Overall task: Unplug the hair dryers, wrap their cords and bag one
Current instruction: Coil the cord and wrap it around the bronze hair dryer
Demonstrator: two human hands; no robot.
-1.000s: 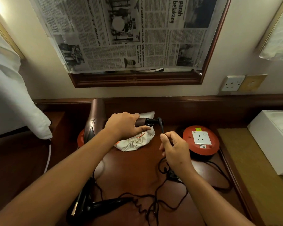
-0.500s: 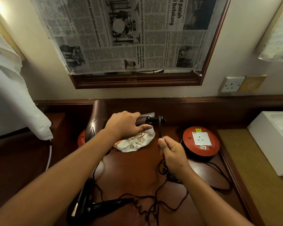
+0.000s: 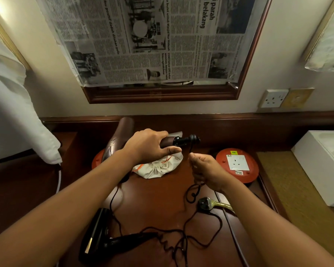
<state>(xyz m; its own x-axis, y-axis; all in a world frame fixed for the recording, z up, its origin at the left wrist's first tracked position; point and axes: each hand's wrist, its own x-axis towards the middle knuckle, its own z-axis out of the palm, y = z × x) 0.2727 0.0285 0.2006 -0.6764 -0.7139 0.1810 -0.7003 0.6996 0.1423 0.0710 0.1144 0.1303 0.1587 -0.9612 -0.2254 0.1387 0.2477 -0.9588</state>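
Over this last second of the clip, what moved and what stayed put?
The right hand, pinching the cord, dropped and drew back from the handle end, pulling the cord down. The left hand kept gripping the brown hair dryer by its handle. The black hair dryer, cloth bag and plug stayed put.

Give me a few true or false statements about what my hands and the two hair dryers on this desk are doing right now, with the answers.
1. The left hand grips the brown hair dryer by its handle. True.
2. The right hand rests empty on the desk. False: it pinches the thin black cord.
3. The black hair dryer lies on the dark wooden desk. True.
4. A plug sits in the round red extension reel. False: its socket is empty.
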